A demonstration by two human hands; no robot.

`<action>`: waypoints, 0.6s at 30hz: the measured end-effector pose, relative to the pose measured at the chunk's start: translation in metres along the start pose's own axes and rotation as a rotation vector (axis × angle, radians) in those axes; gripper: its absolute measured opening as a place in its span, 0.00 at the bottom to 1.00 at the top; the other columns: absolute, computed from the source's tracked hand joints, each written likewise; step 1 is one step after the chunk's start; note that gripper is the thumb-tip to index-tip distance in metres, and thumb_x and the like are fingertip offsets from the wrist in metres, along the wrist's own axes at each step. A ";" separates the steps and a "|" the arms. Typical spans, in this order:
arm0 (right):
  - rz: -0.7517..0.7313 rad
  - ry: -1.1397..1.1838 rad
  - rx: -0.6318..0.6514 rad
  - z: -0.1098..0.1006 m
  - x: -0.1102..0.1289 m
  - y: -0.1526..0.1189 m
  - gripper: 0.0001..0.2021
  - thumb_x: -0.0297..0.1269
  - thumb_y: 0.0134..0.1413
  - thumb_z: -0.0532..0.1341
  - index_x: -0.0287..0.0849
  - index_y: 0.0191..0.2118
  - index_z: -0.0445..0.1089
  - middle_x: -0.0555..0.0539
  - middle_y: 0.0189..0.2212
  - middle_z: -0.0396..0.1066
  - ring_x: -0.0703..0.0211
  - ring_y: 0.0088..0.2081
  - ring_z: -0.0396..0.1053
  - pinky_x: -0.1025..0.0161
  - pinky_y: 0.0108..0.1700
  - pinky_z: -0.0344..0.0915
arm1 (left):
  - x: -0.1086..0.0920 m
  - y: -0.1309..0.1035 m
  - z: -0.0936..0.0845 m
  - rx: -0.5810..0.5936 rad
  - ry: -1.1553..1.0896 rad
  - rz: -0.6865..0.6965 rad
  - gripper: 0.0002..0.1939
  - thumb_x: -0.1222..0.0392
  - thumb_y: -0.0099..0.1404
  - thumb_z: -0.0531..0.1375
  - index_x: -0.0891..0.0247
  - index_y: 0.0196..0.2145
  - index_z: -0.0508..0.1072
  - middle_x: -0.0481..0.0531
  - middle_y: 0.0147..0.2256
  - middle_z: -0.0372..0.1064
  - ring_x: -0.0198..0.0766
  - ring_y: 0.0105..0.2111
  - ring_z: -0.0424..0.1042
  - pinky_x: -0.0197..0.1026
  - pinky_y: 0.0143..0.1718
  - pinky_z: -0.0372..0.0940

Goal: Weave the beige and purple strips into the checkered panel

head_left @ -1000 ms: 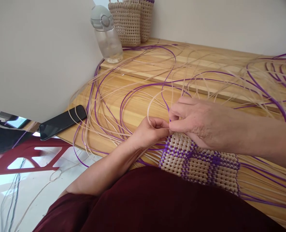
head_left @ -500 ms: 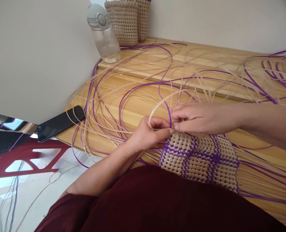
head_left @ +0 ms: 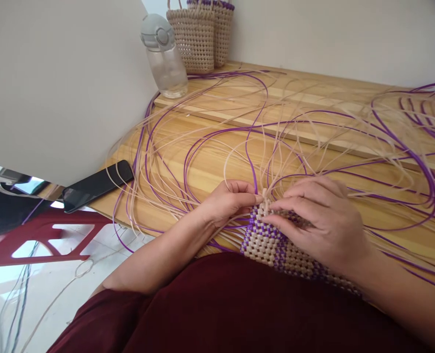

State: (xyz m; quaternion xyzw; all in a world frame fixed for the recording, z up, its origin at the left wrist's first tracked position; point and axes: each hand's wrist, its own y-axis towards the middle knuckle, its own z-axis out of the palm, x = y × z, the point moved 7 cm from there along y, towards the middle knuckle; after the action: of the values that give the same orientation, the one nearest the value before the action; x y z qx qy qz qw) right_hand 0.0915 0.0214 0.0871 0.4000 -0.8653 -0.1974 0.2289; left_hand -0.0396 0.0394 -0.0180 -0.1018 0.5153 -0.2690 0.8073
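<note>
A woven piece of beige and purple plastic strands [head_left: 263, 242] lies at the table's front edge against my dark red clothing. At its top left corner, my left hand [head_left: 235, 198] pinches a purple strand [head_left: 252, 169] between thumb and forefinger. A thin beige strand loops up beside that hand. My right hand [head_left: 320, 220] reaches over the piece from the right, thumb and forefinger closed about the weave close to the same corner; its other fingers are curled. Whether a single strand sits between its fingertips is too small to tell. The right hand covers much of the weave.
Long loose beige and purple strands [head_left: 188, 162] spread over the wooden table [head_left: 217, 147]. A clear bottle with a grey lid [head_left: 166, 63] and woven baskets [head_left: 195, 41] stand at the back. A black phone [head_left: 98, 186] lies at the left edge, above a red plastic stool [head_left: 52, 240].
My right hand has come down and toward me, from the strands above the corner onto the weave's face. The left hand stays at the corner; the broad beige loop beside it has thinned.
</note>
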 end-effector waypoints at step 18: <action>0.243 0.310 0.047 0.007 0.014 -0.016 0.06 0.27 0.57 0.62 0.44 0.38 0.68 0.50 0.36 0.72 0.64 0.39 0.69 0.65 0.45 0.64 | 0.001 -0.001 0.002 0.082 0.022 -0.016 0.19 0.53 0.46 0.73 0.68 0.25 0.70 0.44 0.20 0.64 0.23 0.16 0.58 0.30 0.18 0.48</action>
State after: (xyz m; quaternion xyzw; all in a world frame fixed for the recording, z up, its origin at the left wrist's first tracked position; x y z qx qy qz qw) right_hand 0.0889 0.0020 0.0765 0.3235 -0.8660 -0.0841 0.3719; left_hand -0.0380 0.0383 -0.0177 -0.0695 0.5118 -0.2973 0.8030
